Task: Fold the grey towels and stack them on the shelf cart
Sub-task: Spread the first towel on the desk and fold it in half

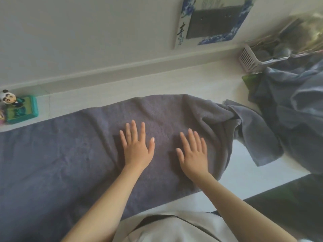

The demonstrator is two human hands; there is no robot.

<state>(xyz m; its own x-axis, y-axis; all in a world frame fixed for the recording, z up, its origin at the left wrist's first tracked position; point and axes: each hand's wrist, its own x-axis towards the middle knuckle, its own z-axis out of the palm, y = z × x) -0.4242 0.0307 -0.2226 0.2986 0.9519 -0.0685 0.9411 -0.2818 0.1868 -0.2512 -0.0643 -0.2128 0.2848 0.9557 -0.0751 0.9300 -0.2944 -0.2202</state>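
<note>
Pressing flat on the grey towel [70,154], the left hand [137,147] and the right hand [192,154] lie side by side with fingers straight and spread, palms down, gripping nothing. The towel is spread lengthwise across the white counter [157,88], running off the view at the left, while its right end is bunched into ridges and droops over the counter's edge. More grey cloth lies in a heap [293,109] at the far right, touching or nearly touching that bunched end. No shelf cart is in view.

The step in hand looks like smoothing before the first fold. The likely trouble is at the right: the rumpled, overhanging end may drag the towel sideways as the hands stroke outward, or be folded in crooked if it is not pulled straight first. It could also snag the neighbouring heap and pull it along. A slotted basket [251,58] stands behind that heap, and a panda figure [8,99] on a teal box [22,110] sits just beyond the towel's far left edge; a wide sweep or a lifted fold could knock either.
</note>
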